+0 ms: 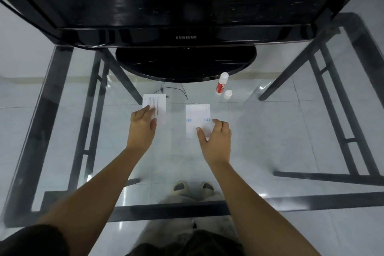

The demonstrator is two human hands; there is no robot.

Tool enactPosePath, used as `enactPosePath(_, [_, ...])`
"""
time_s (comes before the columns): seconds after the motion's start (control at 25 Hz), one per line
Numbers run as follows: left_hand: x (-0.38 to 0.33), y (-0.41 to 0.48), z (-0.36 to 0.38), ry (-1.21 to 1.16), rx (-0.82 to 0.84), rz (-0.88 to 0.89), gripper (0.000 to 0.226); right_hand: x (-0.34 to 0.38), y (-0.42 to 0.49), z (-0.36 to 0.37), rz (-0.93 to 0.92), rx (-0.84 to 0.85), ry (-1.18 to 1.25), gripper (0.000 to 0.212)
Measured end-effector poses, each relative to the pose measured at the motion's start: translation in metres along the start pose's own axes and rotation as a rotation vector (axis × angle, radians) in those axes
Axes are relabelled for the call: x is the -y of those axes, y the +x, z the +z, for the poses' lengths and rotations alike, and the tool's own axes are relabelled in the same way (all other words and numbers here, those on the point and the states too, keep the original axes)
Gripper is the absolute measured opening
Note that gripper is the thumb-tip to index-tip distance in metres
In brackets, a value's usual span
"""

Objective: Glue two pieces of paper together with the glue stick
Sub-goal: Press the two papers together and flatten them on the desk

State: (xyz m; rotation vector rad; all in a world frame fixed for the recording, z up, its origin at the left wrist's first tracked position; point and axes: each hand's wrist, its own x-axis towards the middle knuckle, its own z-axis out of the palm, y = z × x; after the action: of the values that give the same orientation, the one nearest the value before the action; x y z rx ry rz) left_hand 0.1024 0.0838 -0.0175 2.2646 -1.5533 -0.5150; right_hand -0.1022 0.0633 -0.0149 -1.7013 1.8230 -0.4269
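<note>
Two small white printed papers lie on a glass table point(270, 122). The left paper point(159, 104) carries lines of text; my left hand point(143, 124) rests on its near left corner with fingers fairly straight. The right paper point(196, 116) has blue marks; my right hand point(216, 137) touches its near right corner, thumb on the sheet and fingers bent at its right edge. A red and white glue stick point(221, 83) stands uncapped behind the right paper, its white cap point(227, 94) beside it.
A black monitor point(187, 35) on a round base point(185, 62) stands at the back of the table. A thin black cable point(176, 89) lies behind the papers. Dark metal table legs and the tiled floor show through the glass.
</note>
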Motion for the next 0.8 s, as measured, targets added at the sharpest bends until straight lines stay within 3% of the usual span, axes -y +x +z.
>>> enactPosePath(0.52, [0.007,-0.006,-0.001,0.044,0.041,-0.077,0.034,0.025,0.003,0.013,0.196,0.012,0.196,0.065])
enactPosePath(0.68, [0.001,-0.015,0.003,0.000,0.043,-0.031,0.033,0.023,0.004,0.012,0.122,-0.015,-0.011,0.057])
enactPosePath(0.8, [-0.005,-0.021,0.009,-0.016,0.046,-0.020,0.032,0.015,0.005,0.008,0.115,0.009,0.206,0.052])
